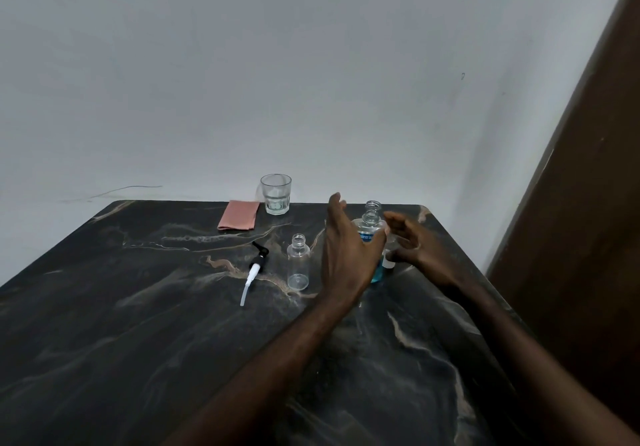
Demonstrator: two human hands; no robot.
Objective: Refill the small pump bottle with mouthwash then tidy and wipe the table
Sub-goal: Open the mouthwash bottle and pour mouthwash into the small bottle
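The mouthwash bottle point(371, 229) stands uncapped at the table's far right, with blue liquid in its lower part. My left hand point(346, 255) is against its left side, thumb across the label and fingers spread upward. My right hand point(410, 241) hovers just right of the bottle with fingers apart. Its lowest fingertip touches a small white cap point(389, 264) that stands on the table. The small clear pump bottle point(298, 265) stands empty and open to the left of my left hand. Its black and white pump head point(255, 269) lies flat on the table further left.
A folded pink cloth point(239, 215) lies near the far edge of the dark marble table point(138, 324). A drinking glass point(276, 194) stands beside it by the grey wall. A brown door or panel point(581, 220) rises along the right.
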